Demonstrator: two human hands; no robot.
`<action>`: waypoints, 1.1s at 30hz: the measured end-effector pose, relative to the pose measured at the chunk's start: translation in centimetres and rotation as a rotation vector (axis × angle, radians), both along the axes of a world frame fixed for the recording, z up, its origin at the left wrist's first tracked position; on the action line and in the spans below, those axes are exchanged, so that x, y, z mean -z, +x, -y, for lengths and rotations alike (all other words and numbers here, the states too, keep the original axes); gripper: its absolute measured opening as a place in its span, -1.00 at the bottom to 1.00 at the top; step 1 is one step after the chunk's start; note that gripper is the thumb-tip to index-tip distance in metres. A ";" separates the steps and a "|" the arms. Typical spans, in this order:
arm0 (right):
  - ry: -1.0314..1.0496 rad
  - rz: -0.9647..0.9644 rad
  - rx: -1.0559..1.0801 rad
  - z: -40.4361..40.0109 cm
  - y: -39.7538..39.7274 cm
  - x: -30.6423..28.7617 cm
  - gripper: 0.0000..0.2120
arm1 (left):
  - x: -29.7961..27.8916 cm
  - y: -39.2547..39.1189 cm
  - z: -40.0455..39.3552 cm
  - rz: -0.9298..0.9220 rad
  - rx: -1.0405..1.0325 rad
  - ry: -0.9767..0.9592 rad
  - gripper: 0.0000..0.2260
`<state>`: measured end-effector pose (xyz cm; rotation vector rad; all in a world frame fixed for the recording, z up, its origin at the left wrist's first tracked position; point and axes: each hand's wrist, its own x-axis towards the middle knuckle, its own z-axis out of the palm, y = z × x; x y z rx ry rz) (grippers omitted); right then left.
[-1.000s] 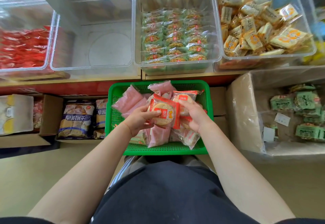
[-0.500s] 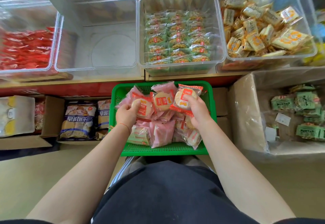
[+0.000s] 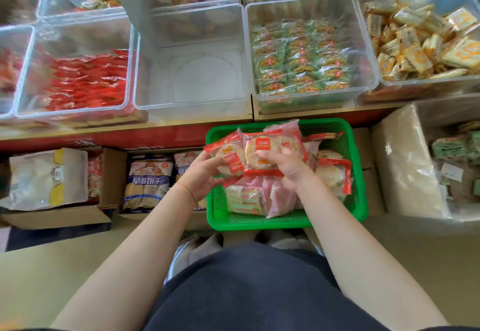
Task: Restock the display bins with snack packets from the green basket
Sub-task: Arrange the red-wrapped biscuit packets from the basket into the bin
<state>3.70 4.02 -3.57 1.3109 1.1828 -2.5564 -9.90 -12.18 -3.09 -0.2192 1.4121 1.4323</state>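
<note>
Both hands, left hand (image 3: 201, 174) and right hand (image 3: 288, 167), now grip red-edged snack packets (image 3: 249, 152) gathered into a fan, lifted above the green basket (image 3: 359, 174) since a second ago — likely bound for the empty bin (image 3: 193, 102).

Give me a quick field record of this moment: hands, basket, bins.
left hand: grips a red-edged cracker packet over the basket
right hand: grips a second red-edged packet beside the first
green basket: on the floor, holds pink, green and red packets
empty bin: clear, nothing inside, just left of and above the basket
red packet bin: partly filled
green packet bin: packets in neat rows
yellow packet bin: heaped loosely
</note>
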 end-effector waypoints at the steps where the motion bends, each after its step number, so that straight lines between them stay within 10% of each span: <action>1: -0.003 -0.001 -0.023 1.2 -0.9 -0.4 -0.63 | -0.2 -0.8 1.0 0.024 0.012 0.033 -0.69; 10: 0.052 -0.060 -0.289 17.3 -16.5 -2.6 -0.74 | -1.3 -16.2 17.8 -0.078 0.204 0.010 -0.62; 17: 0.220 -0.038 -0.199 29.6 -29.7 -4.7 -0.77 | -4.9 -31.5 29.9 -0.323 0.746 -0.225 -0.92; 23: 0.207 -0.085 0.202 30.5 -34.8 -6.1 -0.71 | -6.5 -38.8 30.7 -0.689 0.425 -0.217 -0.82; 33: 0.534 0.010 0.001 27.4 -41.7 -5.9 -0.73 | -5.0 -45.1 25.7 -1.236 0.236 -0.238 -0.67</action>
